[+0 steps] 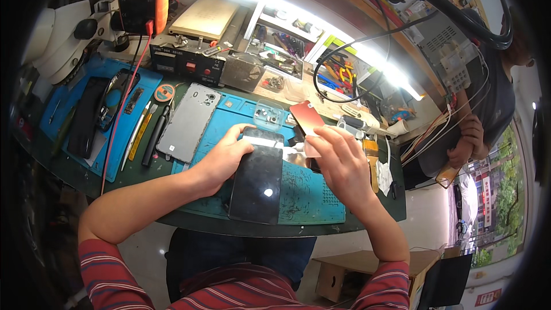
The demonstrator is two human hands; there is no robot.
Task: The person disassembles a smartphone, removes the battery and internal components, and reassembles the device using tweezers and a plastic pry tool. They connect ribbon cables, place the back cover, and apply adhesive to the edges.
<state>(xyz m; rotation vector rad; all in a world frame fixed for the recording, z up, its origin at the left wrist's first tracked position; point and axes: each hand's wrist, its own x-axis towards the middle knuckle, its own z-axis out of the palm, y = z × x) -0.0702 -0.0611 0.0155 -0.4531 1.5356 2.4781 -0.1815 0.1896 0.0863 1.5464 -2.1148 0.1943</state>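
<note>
My left hand [228, 158] grips the upper left edge of a dark tablet [256, 186], thumb over its front. The tablet is tilted above a blue-green work mat [310, 195], with a pale strip along its top and a light reflected in its face. My right hand [344, 161] is to the right of the tablet's top, its fingers pinched on a small pale translucent piece [311, 148]. A red-orange card [308, 117] shows just behind those fingers; whether they touch it I cannot tell. Left of the mat lies a grey tablet back shell [189, 120].
A small clear box [268, 113] with parts stands behind the tablet. At left are tweezers and pens, a solder spool [165, 92] and a blue mat [143, 89] with opened phones. A multimeter [138, 0] hangs above, its red lead crossing the bench. Another person [482, 103] stands at right.
</note>
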